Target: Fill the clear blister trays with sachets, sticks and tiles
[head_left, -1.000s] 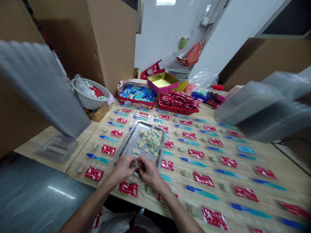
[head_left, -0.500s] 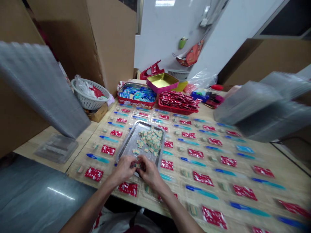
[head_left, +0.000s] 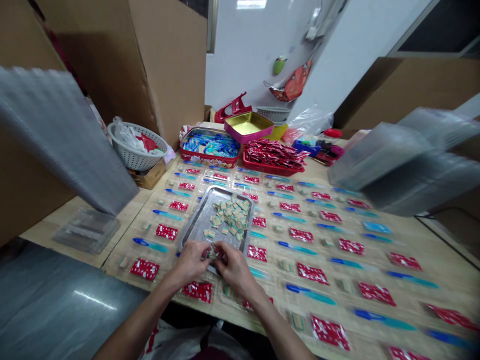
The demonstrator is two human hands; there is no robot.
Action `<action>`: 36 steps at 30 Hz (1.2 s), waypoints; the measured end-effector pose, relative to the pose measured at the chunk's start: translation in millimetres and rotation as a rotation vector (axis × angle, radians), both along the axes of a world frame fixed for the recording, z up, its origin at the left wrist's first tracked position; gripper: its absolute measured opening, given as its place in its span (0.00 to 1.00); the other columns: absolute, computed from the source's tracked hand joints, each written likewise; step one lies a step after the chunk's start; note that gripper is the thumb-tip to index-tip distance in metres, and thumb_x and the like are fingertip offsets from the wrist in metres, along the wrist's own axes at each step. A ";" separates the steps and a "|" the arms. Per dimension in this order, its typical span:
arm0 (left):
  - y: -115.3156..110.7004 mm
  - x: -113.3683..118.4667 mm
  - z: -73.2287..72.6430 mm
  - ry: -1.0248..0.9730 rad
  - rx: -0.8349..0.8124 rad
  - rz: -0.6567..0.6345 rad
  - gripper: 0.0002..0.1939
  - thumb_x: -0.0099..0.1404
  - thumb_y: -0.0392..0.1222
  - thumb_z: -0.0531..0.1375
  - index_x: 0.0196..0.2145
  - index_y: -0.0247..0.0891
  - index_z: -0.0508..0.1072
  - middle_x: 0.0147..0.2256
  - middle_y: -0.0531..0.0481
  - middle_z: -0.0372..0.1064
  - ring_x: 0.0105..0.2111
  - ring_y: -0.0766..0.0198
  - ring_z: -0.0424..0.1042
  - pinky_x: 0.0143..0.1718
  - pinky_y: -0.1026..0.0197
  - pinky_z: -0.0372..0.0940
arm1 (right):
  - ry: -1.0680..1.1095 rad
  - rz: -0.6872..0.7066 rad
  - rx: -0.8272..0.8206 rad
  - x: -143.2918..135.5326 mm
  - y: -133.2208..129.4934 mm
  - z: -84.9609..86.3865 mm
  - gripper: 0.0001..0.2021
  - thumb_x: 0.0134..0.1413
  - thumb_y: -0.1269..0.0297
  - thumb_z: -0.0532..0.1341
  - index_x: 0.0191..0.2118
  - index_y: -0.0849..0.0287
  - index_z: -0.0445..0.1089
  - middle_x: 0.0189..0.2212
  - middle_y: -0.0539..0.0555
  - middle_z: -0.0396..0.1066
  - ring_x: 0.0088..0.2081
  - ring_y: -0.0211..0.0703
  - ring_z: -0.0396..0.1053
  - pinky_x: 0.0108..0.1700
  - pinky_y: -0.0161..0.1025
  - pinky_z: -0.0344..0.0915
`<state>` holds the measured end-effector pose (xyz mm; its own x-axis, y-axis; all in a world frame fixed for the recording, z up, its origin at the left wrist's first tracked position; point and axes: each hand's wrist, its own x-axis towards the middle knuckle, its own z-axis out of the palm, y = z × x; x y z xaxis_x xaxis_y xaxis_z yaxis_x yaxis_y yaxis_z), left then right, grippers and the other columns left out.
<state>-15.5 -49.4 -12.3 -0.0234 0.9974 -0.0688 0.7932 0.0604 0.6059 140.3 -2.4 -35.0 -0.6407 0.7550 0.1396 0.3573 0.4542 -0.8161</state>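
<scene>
My left hand (head_left: 195, 259) and my right hand (head_left: 230, 262) meet over the near end of a metal tray (head_left: 193, 231). Their fingertips pinch a small striped block (head_left: 212, 254) between them, mostly covered by the fingers. A loose heap of similar green, cream and pinkish blocks (head_left: 234, 215) lies in the tray, towards its right side. The tray rests on rows of clear plastic packs. A red patterned sachet (head_left: 197, 291) lies just below my left wrist, and another is partly hidden under my right forearm.
Clear packs with blue pens (head_left: 311, 294), sachets and blocks cover the table. Behind stand a tin of blue pens (head_left: 210, 145), a red tray of sachets (head_left: 275, 156) and a gold-lined box (head_left: 249, 125). Stacked clear trays rise at left (head_left: 71, 140) and right (head_left: 408, 165).
The view has shifted very slightly. Both hands stay together over the tray's near end, with the fingers moving a little around the small striped block.
</scene>
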 end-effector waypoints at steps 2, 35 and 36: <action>0.8 -0.1 0.3 -0.008 -0.008 -0.009 0.07 0.51 0.32 0.57 0.29 0.37 0.74 0.26 0.51 0.72 0.29 0.62 0.68 0.31 0.63 0.56 | -0.004 -0.002 -0.008 0.2 0.4 0.4 0.16 0.41 0.78 0.55 0.39 0.59 0.65 0.28 0.49 0.67 0.29 0.38 0.64 0.34 0.34 0.60; -0.9 2.4 2.8 0.002 -0.028 -0.031 0.08 0.52 0.31 0.55 0.27 0.36 0.74 0.25 0.50 0.72 0.28 0.62 0.69 0.31 0.63 0.57 | -0.025 0.035 0.123 3.6 -3.9 8.9 0.10 0.47 0.77 0.57 0.36 0.58 0.70 0.32 0.53 0.72 0.37 0.43 0.68 0.41 0.37 0.63; -1.1 2.3 2.5 -0.008 -0.028 -0.032 0.09 0.52 0.33 0.54 0.28 0.36 0.74 0.25 0.49 0.72 0.28 0.62 0.69 0.30 0.63 0.58 | -0.038 0.038 0.164 3.2 -5.1 8.7 0.10 0.49 0.77 0.57 0.35 0.58 0.71 0.31 0.53 0.72 0.37 0.43 0.69 0.41 0.37 0.64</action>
